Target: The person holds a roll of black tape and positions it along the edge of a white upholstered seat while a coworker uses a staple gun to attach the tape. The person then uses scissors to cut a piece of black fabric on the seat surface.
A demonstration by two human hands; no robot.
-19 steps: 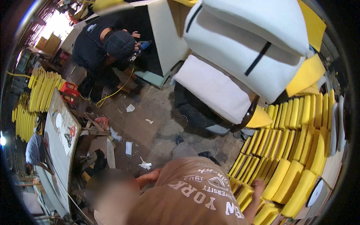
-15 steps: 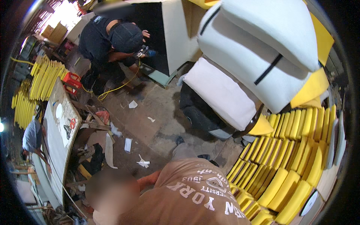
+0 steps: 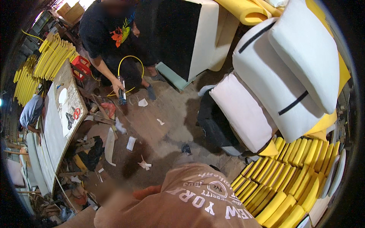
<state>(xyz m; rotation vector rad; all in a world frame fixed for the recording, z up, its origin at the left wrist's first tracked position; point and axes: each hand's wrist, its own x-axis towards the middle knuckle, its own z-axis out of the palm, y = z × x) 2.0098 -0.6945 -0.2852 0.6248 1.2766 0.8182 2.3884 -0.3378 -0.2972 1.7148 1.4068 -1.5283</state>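
A brown shirt with white print [image 3: 213, 192] fills the bottom middle. At its left edge a strip of bare forearm [image 3: 147, 192] shows, apparently my left one, beside a blurred patch; its hand and fingers cannot be made out. My right hand is out of sight. Ahead at the upper left, a co-worker in a black shirt holds a staple gun [image 3: 122, 97], to which a looped yellow air hose [image 3: 131, 57] seems to run. Beside that person is a large pale piece of furniture with a black underside [image 3: 176, 38] and a grey-green lower edge [image 3: 173, 78].
Right of me stands a white upholstered seat [image 3: 243, 114] with rounded cushions, behind rows of yellow foam pieces [image 3: 281, 178]. On the left, a worktable [image 3: 51, 146] bears red-handled scissors [image 3: 76, 113]; a second person bends over its far side. Scraps and a white mask-like piece [image 3: 131, 143] litter the floor.
The co-worker has risen from bending over the furniture and lowered the staple gun away from it. My view has shifted, so the furniture and seat sit farther right.
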